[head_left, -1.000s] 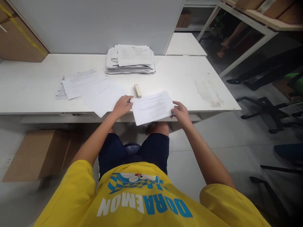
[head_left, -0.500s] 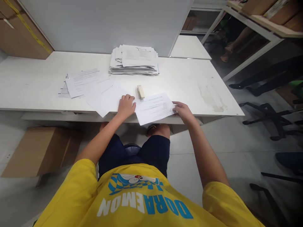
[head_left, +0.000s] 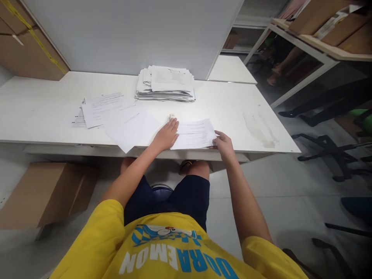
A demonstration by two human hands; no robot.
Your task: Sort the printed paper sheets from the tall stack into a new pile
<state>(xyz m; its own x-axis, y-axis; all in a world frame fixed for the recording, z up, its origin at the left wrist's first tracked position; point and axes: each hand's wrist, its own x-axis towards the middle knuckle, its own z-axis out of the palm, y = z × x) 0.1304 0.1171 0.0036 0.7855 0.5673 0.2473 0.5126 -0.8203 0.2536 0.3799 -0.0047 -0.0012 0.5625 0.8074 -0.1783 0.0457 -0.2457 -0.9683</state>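
Right hand pinched the printed sheet; left hand lay flat, unclamped, at its left edge; uneven pressure could have skewed it

A white desk extends from left to right, with a grey panel upright at its rear edge. A smaller white top lies behind its right end, near a white-framed rack. The grey floor has straight joints and supports a black chair base; the far right is dimly lit.
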